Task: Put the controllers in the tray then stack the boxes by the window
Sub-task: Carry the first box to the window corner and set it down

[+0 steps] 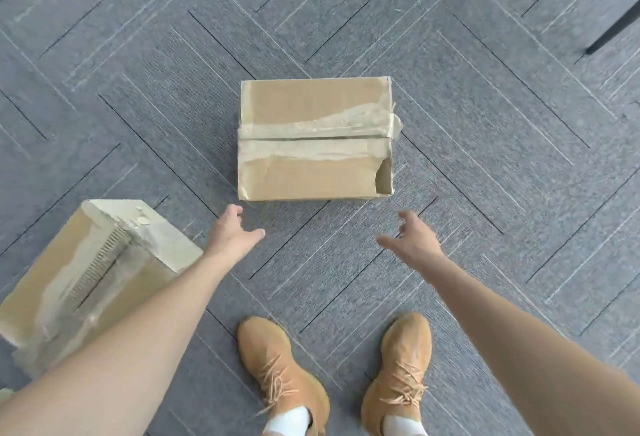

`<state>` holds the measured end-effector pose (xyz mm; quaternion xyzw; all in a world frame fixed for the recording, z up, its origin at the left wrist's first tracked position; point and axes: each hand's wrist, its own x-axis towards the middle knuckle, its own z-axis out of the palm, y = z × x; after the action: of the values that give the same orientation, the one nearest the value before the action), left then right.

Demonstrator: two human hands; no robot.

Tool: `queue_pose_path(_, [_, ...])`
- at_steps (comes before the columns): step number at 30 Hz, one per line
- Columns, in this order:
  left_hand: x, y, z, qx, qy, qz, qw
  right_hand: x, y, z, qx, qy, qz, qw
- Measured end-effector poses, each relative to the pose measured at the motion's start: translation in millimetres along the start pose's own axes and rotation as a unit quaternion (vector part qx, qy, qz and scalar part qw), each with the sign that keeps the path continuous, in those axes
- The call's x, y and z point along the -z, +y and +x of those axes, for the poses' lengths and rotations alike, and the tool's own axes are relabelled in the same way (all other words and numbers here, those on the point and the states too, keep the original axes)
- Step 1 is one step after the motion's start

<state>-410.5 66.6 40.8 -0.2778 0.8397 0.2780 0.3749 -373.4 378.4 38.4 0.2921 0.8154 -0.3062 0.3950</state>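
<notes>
A brown cardboard box (315, 139) with torn tape across its closed flaps sits on the grey carpet straight ahead. Its near right corner is ripped open. My left hand (230, 234) hovers just short of the box's near left corner, fingers spread and holding nothing. My right hand (412, 238) hovers off the near right corner, also spread and holding nothing. Neither hand touches the box. A second, taller cardboard box (86, 273) with worn tape stands at the lower left, partly hidden behind my left forearm. No controllers or tray are in view.
Grey carpet tiles (485, 158) with a herringbone pattern cover the floor. My two tan shoes (280, 373) stand below the box. Black chair legs (613, 30) reach in at the top right corner.
</notes>
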Motion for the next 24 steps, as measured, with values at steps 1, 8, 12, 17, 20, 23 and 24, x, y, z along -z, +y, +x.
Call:
queue_pose_path(1, [-4, -3, 11, 0.001, 0.009, -0.005, 1.0, -6, 3, 11, 0.003, 0.007, 0.007, 1.0])
queue_pose_path(8, [-26, -21, 62, -0.016, 0.052, -0.041, 0.998, -31, 3, 74, 0.042, 0.057, 0.048, 0.996])
queue_pose_path(12, [-32, -23, 79, -0.031, 0.037, -0.097, 0.994, -34, -3, 91, 0.069, 0.081, 0.125, 0.986])
queue_pose_path(17, [-36, -19, 95, -0.032, 0.043, -0.149, 0.987, -31, -8, 99, 0.101, 0.075, 0.217, 0.968])
queue_pose_path(20, [-35, -13, 95, -0.027, 0.043, -0.187, 0.981, -28, -8, 96, 0.109, 0.065, 0.222, 0.967])
queue_pose_path(23, [-29, -8, 85, -0.051, 0.033, -0.173, 0.983, -19, -10, 89, 0.131, 0.061, 0.207, 0.968])
queue_pose_path(24, [-25, -6, 80, -0.057, 0.031, -0.164, 0.984, -14, -12, 84, 0.137, 0.06, 0.19, 0.97])
